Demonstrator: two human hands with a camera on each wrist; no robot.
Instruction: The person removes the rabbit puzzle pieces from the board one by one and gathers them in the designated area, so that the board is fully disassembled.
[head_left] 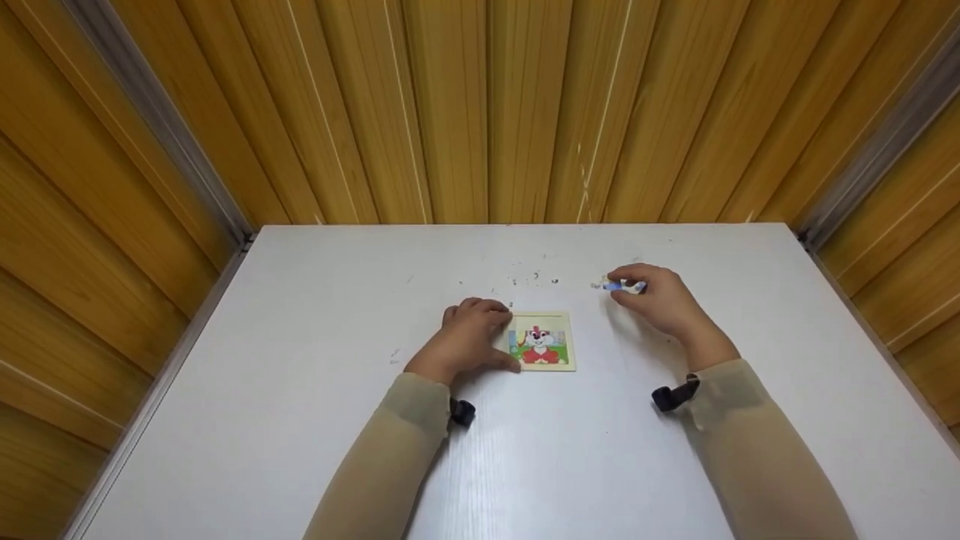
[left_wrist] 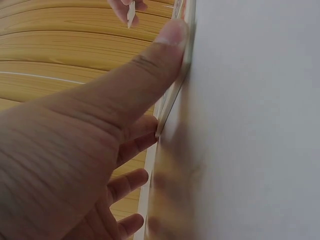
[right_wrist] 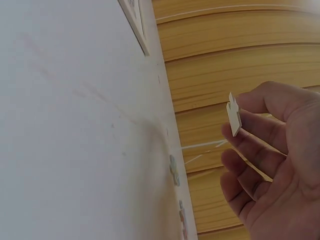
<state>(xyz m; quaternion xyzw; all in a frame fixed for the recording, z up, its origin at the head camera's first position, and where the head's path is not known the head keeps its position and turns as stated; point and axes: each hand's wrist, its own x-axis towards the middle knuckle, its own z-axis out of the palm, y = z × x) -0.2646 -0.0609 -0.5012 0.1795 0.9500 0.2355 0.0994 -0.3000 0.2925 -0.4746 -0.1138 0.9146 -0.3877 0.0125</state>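
Observation:
A square puzzle board [head_left: 568, 341] with a light wooden rim lies flat on the table, showing a cartoon animal in red. My left hand [head_left: 469, 341] holds its left side, thumb at the near corner and fingers at the far one; in the left wrist view the thumb of the left hand [left_wrist: 100, 115] presses on the board's edge [left_wrist: 172, 92]. To the right of the board, my right hand [head_left: 664, 304] is raised. In the right wrist view, a small pale puzzle piece [right_wrist: 234, 120] is pinched between thumb and fingertips of the right hand [right_wrist: 285, 155].
Two coloured pieces, one greenish [right_wrist: 174, 171] and one reddish [right_wrist: 183, 220], lie on the white table [head_left: 337, 300] beyond the right hand. Small dark marks dot the tabletop behind the board. Yellow wood-patterned walls [head_left: 480, 112] stand at the back and sides.

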